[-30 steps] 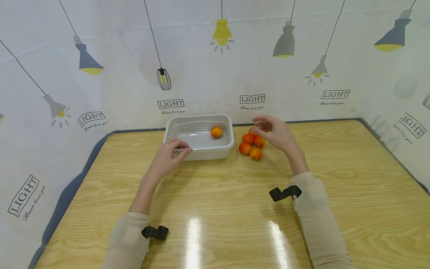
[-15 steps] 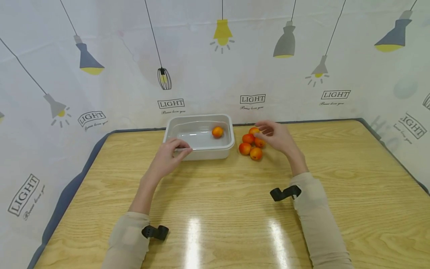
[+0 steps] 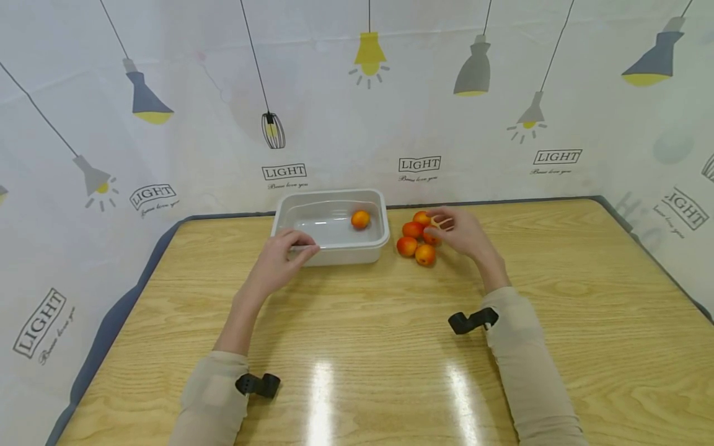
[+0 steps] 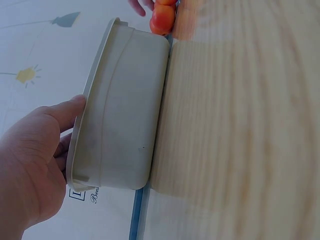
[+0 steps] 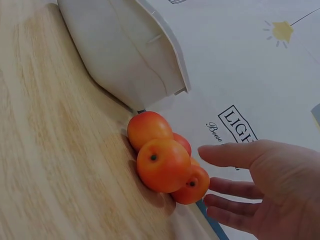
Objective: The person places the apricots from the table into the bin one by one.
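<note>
In the head view a white plastic tub (image 3: 348, 256) stands at the back of the table, with one round orange-red fruit (image 3: 360, 219) inside at its right end. My left hand (image 3: 277, 263) holds the tub's near left rim, the thumb (image 4: 76, 105) on the outer side and the fingers behind the rim. Several more orange-red fruits (image 3: 425, 254) lie bunched just right of the tub. Over the right side of that bunch is my right hand (image 3: 465, 234), thumb and fingers apart. In the right wrist view its fingertips come right at a fruit (image 5: 192, 186) with a dark stem dimple.
The wooden table (image 3: 379, 334) has a dark blue edge (image 3: 535, 201) at the back. Close behind stands a pale wall covering (image 3: 346, 124) printed with lamps and lettering. Black camera mounts (image 3: 474, 321) sit on both sleeves.
My right hand has come down and slightly nearer, from over the far fruit to the right side of the bunch. The left hand has kept its hold on the tub's rim.
</note>
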The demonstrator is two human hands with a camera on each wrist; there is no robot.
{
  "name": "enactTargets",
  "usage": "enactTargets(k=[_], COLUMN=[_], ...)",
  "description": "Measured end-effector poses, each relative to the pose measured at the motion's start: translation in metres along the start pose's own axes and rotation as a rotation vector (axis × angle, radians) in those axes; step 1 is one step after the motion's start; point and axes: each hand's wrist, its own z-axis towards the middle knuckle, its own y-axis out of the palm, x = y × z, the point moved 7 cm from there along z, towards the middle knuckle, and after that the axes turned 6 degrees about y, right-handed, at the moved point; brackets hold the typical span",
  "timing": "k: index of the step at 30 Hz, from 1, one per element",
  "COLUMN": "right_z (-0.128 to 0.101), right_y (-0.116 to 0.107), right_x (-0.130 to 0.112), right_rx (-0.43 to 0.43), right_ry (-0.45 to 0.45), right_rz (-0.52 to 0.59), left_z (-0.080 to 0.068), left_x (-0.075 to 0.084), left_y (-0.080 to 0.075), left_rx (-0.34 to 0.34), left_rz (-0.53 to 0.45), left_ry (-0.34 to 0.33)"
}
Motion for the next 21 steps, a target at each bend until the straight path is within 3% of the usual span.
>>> enactTargets(k=[10,21], right_z=[0.000,0.000], right_y=[0.006,0.009], right_x=[0.007,0.012], right_rx=[-0.058,-0.062], right_ry=[0.033,0.045], right_rz=[-0.002,-0.040], left_z=[0.000,0.000], left_x=[0.000,-0.001], left_y=[0.001,0.001], left_rx=[0.000,0.007], left_rz=[0.000,0.003], left_ry=[0.000,0.009])
